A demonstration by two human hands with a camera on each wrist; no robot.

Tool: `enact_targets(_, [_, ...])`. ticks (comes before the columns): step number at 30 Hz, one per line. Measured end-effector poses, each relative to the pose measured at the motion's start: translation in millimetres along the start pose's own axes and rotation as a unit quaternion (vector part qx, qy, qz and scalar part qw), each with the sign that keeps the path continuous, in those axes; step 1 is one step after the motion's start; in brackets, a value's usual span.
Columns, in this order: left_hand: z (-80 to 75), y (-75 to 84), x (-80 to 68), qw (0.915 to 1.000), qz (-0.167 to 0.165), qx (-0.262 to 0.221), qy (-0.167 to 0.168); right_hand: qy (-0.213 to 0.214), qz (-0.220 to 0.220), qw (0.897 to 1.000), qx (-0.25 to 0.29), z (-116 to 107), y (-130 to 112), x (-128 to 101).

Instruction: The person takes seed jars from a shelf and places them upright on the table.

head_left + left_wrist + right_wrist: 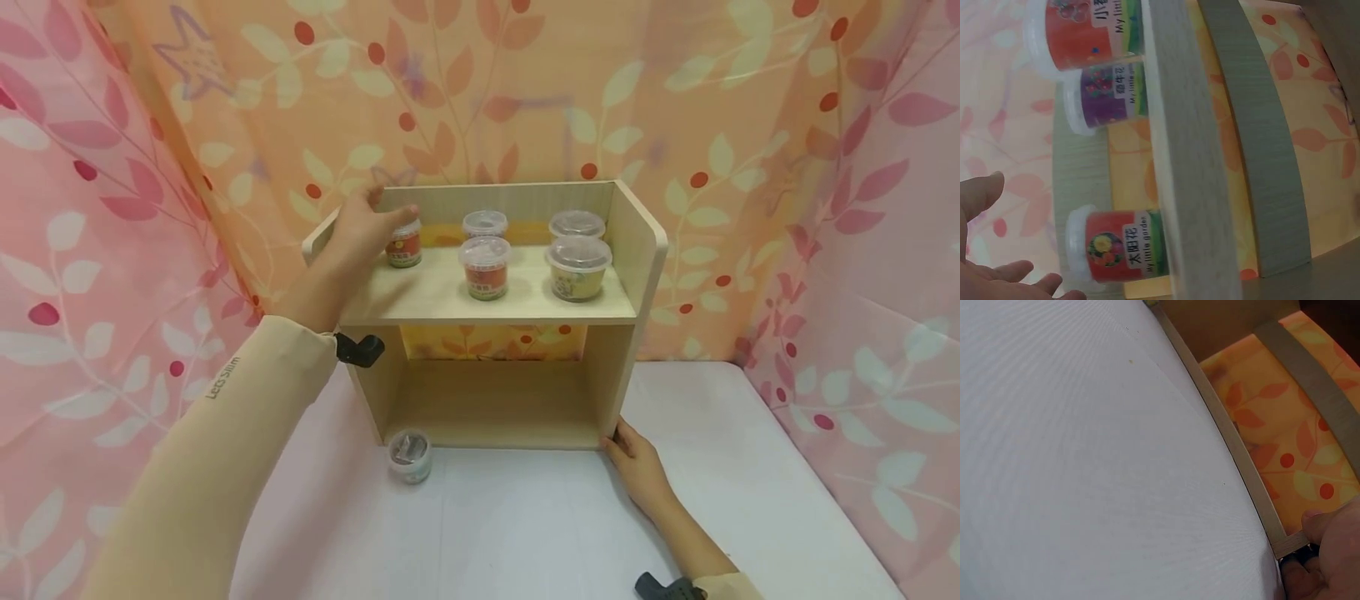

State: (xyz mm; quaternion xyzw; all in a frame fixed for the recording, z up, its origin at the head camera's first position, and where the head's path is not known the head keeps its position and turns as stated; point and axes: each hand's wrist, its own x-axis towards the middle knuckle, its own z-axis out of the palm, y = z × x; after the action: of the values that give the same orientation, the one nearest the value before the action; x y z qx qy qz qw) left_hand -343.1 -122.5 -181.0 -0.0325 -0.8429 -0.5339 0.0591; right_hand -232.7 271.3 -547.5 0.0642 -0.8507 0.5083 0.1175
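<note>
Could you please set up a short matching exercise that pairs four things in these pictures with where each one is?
Things:
1. left hand
2. right hand
3. grey-lidded cup
4. yellow cup

Places:
A. on the white table, in front of the shelf unit's left foot
B. at the bottom right front corner of the wooden shelf
C. front right of the upper board
D. at the red-labelled cup, upper board, left end

Pairs: 1-D, 2-B, 3-A, 4-C
</note>
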Motion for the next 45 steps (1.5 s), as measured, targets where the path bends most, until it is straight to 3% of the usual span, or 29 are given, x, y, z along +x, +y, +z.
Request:
enact_targets(3, [4.2, -5.5, 7.6, 0.9999, -0.001, -0.012, -0.003, -0.001, -0.001, 1.0, 0.003, 0.0, 5.8, 0.9])
enact_targets(13, [16.6, -29.1, 29.4, 0.9991, -0.028, 0.031, 0.001, -0.009, 0.022, 1.0, 0.001, 1.0, 7.6, -2.5])
enact_targets(25, [22.2, -42.8, 26.8, 0.999, -0.009, 0.014, 0.041, -0.006, 0.014, 1.0, -0.001, 4.1, 10.0, -4.8])
enact_targets(32, [17.3, -33.7, 4.3, 0.9982, 0.036, 0.021, 0.042, -0.008, 0.015, 1.0, 0.011, 4.4, 11.6, -7.0])
enact_targets(37, [5.7, -28.1, -24.7, 0.9971, 0.07, 0.008, 0.031, -0.009, 0.027, 0.999, 0.016, 3.1, 5.2, -5.6])
enact_targets(45, [-8.7, -34.8, -69.8, 0.994, 0.109, 0.005, -0.006, 0.003, 0.034, 0.998, 0.051, -2.5, -15.8, -0.3])
